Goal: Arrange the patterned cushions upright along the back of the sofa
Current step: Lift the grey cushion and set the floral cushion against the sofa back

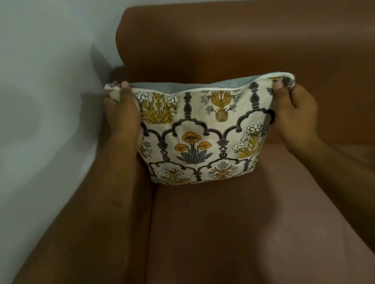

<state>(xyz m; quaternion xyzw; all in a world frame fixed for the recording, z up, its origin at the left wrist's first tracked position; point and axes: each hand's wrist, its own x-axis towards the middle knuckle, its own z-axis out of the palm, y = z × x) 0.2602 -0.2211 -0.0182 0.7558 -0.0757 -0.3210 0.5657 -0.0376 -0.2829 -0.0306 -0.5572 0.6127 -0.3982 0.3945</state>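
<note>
The cushion (203, 136) stands on the sofa (245, 219) seat against the backrest, left hand (122, 118) and right hand (297, 110) each pinching a top corner. It looks soft, light; corners give good hold.

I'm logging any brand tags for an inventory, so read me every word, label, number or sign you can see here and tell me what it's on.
None: no readable text anywhere in this view.
The patterned cushion shows only flowers and arches, no tag or lettering.
The sofa and wall carry no writing or signs.
</note>
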